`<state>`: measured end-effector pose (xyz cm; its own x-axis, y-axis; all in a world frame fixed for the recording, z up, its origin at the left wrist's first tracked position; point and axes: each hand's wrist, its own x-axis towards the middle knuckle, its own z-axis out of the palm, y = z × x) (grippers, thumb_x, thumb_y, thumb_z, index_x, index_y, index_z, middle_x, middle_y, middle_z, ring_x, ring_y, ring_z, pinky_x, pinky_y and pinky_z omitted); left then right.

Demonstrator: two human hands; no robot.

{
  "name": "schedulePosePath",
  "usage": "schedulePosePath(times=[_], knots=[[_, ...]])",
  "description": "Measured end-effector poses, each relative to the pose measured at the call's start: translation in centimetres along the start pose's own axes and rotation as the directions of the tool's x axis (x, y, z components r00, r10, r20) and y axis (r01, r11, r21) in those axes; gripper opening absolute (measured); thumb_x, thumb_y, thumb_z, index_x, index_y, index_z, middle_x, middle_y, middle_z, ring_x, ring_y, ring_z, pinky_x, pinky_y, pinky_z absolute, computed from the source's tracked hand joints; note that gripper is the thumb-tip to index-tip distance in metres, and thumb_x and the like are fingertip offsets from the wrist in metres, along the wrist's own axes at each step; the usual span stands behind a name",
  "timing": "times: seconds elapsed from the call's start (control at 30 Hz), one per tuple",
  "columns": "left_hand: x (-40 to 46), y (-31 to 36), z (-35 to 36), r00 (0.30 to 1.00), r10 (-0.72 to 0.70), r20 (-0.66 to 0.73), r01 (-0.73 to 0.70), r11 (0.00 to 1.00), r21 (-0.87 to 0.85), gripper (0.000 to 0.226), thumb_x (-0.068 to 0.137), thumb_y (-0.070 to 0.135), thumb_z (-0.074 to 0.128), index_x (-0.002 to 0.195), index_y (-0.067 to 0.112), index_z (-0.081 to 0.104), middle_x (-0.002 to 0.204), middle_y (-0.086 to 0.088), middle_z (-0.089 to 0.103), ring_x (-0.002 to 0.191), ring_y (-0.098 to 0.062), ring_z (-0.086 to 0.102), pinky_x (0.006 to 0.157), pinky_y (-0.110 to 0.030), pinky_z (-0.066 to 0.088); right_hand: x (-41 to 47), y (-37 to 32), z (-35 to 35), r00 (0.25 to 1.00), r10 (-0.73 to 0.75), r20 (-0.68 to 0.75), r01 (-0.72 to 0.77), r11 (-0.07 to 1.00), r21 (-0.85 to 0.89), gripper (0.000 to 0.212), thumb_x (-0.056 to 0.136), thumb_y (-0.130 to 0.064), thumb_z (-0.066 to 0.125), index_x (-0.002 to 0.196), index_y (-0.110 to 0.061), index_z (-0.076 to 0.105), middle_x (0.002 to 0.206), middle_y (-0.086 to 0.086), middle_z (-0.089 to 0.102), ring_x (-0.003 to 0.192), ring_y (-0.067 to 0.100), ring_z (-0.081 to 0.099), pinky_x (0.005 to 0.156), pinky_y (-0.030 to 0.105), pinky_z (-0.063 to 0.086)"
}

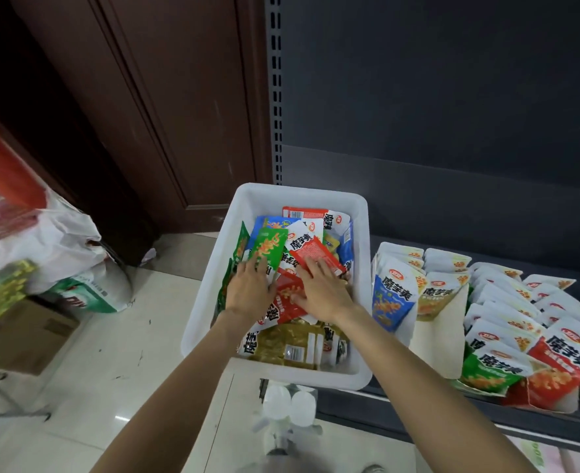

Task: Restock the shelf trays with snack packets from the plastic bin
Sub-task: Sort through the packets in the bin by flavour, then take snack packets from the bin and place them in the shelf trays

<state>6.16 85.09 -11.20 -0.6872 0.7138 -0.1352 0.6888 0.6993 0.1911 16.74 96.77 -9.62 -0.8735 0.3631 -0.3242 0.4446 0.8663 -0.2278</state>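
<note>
Dark grey metal shelving unit (452,114) filled the right half of view, slotted upright at its left edge. Brown wooden door (165,107) stood left of it, above glossy cream tile floor (111,353). White plastic sacks (43,240) and a brown cardboard box (26,336) sat at far left, blurred.

White rectangular plastic bin (213,302) rested at the left end of the shelf, partly overhanging its front edge. Inside lay a loose heap of snack packets (292,343) in red, green, blue and olive, overlapping at all angles. Just right of the bin, cream cardboard shelf trays (435,336) held upright rows of same-brand pouches (506,322), blue at left, green and red toward front right.

Both bare forearms reached into the bin from below. Left hand (251,288) lay palm-down on the pile, fingers straight and slightly spread, tips touching a green snack packet (268,247). Right hand (322,288) also palm-down, fingers extended and fanned, tips on a red snack packet (319,254), thumb out over more red packets. Neither hand curled around anything; both pressed flat on packets. Hands near each other, not touching.
</note>
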Motion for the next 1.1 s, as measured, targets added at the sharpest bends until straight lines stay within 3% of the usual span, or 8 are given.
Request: schedulePosePath(times=[0.13,0.23,0.4,0.5,0.67,0.77,0.9,1.1], knots=[[-1.3,-0.3,-1.2,0.986,0.075,-0.152,-0.086,0.994,-0.066,0.04,0.098,0.033,0.039,0.132,0.014,0.048,0.117,-0.007,0.063,0.097,-0.021,0.063,0.081,-0.031,0.052,-0.9,-0.2,-0.7,0.996,-0.002,-0.094,0.023,0.975,0.222,0.081,0.091,-0.04,0.057,0.152,-0.021,0.007,0.158,0.004,0.014,0.145,0.023,0.011,0.116,0.04,0.012],[-3.0,-0.2,-3.3,0.945,-0.068,-0.319,-0.046,0.94,-0.338,0.027,0.097,0.014,0.043,0.116,0.011,0.062,0.075,-0.006,0.066,0.057,-0.015,0.052,0.051,-0.02,0.039,-2.6,-0.4,-1.7,0.962,0.066,-0.265,0.066,0.885,0.462,0.078,0.09,-0.036,0.06,0.15,-0.026,0.013,0.154,-0.002,0.027,0.141,0.017,0.027,0.112,0.044,0.025],[-5.3,1.5,-6.3,0.911,-0.384,0.149,0.169,0.019,-0.986,0.017,0.094,0.012,0.053,0.106,0.008,0.064,0.095,-0.006,0.072,0.084,-0.021,0.069,0.07,-0.031,0.056,-6.0,0.0,-2.5,0.828,-0.034,-0.56,0.312,0.857,0.41,0.067,0.085,-0.023,0.069,0.142,-0.03,0.035,0.149,-0.008,0.034,0.137,0.005,0.024,0.113,0.038,0.029],[-6.1,3.2,-7.2,0.933,-0.281,0.225,0.205,-0.102,-0.974,0.01,0.092,0.011,0.056,0.099,0.01,0.063,0.097,-0.007,0.07,0.089,-0.019,0.067,0.068,-0.027,0.054,-7.0,0.6,-2.3,0.707,-0.222,-0.672,0.381,0.919,0.097,0.065,0.079,-0.017,0.074,0.136,-0.026,0.045,0.145,0.0,0.04,0.137,0.017,0.029,0.11,0.038,0.028],[-7.2,6.2,-8.7,0.957,-0.162,0.242,0.227,-0.103,-0.968,0.008,0.09,0.013,0.059,0.097,0.009,0.063,0.091,-0.007,0.068,0.08,-0.014,0.068,0.061,-0.024,0.055,-8.3,1.8,-2.8,0.521,-0.25,-0.816,0.385,0.922,-0.036,0.034,0.086,-0.019,0.057,0.119,-0.017,0.064,0.114,0.001,0.066,0.107,0.015,0.057,0.09,0.032,0.051],[-7.8,8.1,-9.4,0.986,-0.129,0.108,0.119,0.081,-0.99,0.026,0.097,0.029,0.048,0.098,0.01,0.066,0.087,0.0,0.072,0.074,-0.007,0.066,0.063,-0.02,0.053,-10.2,2.5,-4.1,0.509,0.093,-0.856,0.367,0.876,0.314,0.025,0.088,-0.03,0.058,0.097,-0.011,0.072,0.083,-0.005,0.07,0.072,-0.003,0.058,0.064,0.009,0.045],[-8.1,10.1,-9.6,0.995,-0.046,-0.089,-0.071,0.299,-0.952,0.016,0.089,0.027,0.059,0.102,0.019,0.066,0.097,0.011,0.067,0.089,0.0,0.06,0.073,-0.01,0.046,-12.9,4.9,-5.9,0.715,0.568,-0.408,0.379,0.176,0.908,0.004,0.089,-0.02,0.064,0.09,-0.023,0.066,0.077,-0.007,0.072,0.07,0.004,0.066,0.059,0.021,0.05],[-8.1,14.6,-8.4,0.953,0.301,-0.047,-0.16,0.365,-0.917,0.028,0.08,0.004,0.07,0.095,0.028,0.065,0.086,0.018,0.065,0.077,-0.007,0.063,0.068,-0.022,0.052,-18.7,9.3,-6.3,0.67,0.613,-0.418,0.411,0.162,0.897,0.02,0.089,-0.009,0.062,0.107,-0.016,0.062,0.086,-0.003,0.074,0.074,0.009,0.067,0.055,0.021,0.051]])
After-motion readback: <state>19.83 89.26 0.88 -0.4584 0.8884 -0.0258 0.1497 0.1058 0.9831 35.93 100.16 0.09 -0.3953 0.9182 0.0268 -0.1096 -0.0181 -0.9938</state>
